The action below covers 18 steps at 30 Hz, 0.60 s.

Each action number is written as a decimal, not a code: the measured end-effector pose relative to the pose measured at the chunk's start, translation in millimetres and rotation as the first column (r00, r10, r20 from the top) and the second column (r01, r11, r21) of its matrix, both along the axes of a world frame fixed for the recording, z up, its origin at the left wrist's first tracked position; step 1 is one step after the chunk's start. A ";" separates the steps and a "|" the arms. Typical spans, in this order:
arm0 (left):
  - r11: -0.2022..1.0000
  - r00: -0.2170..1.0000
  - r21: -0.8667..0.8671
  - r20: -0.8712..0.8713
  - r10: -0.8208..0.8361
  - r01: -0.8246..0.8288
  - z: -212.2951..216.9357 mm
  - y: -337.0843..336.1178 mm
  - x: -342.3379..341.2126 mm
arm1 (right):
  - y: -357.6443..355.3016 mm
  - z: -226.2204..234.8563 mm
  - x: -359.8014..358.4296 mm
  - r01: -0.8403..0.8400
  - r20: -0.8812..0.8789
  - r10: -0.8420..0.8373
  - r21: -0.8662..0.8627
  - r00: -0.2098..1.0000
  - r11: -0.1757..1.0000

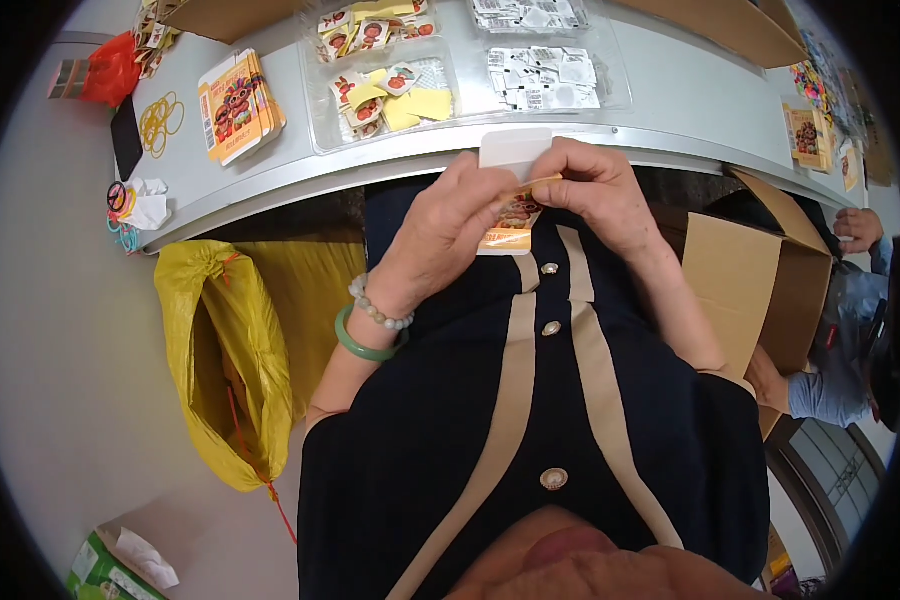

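My left hand [440, 235] and my right hand [595, 190] meet just below the table's front edge, both pinching a small orange printed card packet [510, 228] with a white flap [513, 150] sticking up above my fingers. My left wrist carries a bead bracelet and a green bangle [362, 345]. On the table right above lie clear trays: one with yellow and cartoon-printed small pieces [390, 95], another with white printed slips [545, 80]. A stack of orange printed packets [238, 108] rests left of the trays.
A yellow sack [220, 370] stands open at my left. An open cardboard box [750, 290] sits at my right, with another person's hand [770, 385] by it. Rubber bands [160, 120] and a black phone [127, 140] lie on the table's left end [210, 185].
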<state>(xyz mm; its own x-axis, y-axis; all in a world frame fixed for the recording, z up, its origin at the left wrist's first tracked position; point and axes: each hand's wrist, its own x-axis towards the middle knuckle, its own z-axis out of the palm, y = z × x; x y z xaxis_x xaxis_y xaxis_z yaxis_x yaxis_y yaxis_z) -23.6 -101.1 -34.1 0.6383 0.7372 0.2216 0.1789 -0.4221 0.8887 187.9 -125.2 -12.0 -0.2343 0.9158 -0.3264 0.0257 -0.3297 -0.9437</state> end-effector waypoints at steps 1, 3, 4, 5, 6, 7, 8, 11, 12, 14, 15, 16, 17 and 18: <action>1.000 1.000 0.002 -0.001 0.000 0.000 0.7 0.8 0.4 | -2.8 -2.0 -5.0 0.000 -0.001 0.000 0.002 1.000 1.000; 0.950 0.984 -0.296 0.114 0.135 -0.096 2.9 2.4 1.6 | -7.8 -4.2 -12.4 0.178 -0.044 -0.174 0.138 0.984 0.974; 0.869 0.947 -0.489 0.241 0.214 -0.072 1.3 4.1 3.2 | -6.3 -4.1 -11.7 0.175 -0.125 -0.159 0.132 0.979 0.976; 0.869 0.948 -0.490 0.239 0.211 -0.070 3.2 4.5 5.6 | -3.8 -2.8 -12.0 0.178 -0.127 -0.162 0.131 0.979 0.975; 0.820 0.901 -0.570 0.326 0.286 -0.054 8.2 4.5 9.8 | -0.6 -0.6 -12.9 0.148 -0.088 -0.136 0.153 0.987 0.977; 0.769 0.839 -0.638 0.403 0.366 -0.029 13.6 4.2 11.9 | 2.6 2.1 -13.3 0.115 -0.049 -0.108 0.180 0.993 0.977; 0.767 0.852 -0.642 0.395 0.342 -0.010 13.0 4.0 9.1 | 7.2 5.1 -9.1 0.116 -0.051 -0.108 0.183 0.993 0.976; 0.775 0.912 -0.632 0.327 0.246 0.018 4.1 3.3 3.4 | 15.1 8.7 1.0 -0.072 0.118 0.072 -0.006 0.990 0.997; 0.765 0.913 -0.643 0.325 0.245 0.024 5.5 1.9 4.6 | 14.7 7.7 -1.8 0.050 -0.048 -0.049 0.022 0.998 0.999; 0.777 0.913 -0.629 0.331 0.239 0.025 2.8 2.5 5.8 | 15.7 17.9 -11.3 0.201 -0.319 -0.200 -0.029 0.926 0.979; 0.788 0.912 -0.615 0.336 0.234 0.024 1.7 2.4 6.4 | 15.7 15.1 -9.8 0.201 -0.318 -0.201 -0.031 0.927 0.979; 0.788 0.912 -0.615 0.336 0.236 0.023 4.7 1.6 9.9 | 17.0 10.1 -7.5 0.166 -0.183 -0.157 0.039 0.971 0.985; 0.793 0.841 -0.609 0.434 0.323 0.009 10.3 -1.1 15.7 | 18.2 7.2 -6.1 0.121 -0.041 -0.117 0.103 0.992 0.987; 0.797 0.751 -0.604 0.523 0.403 -0.006 13.2 -2.3 19.0 | 17.4 8.4 -7.1 0.025 0.166 -0.091 0.361 0.982 0.932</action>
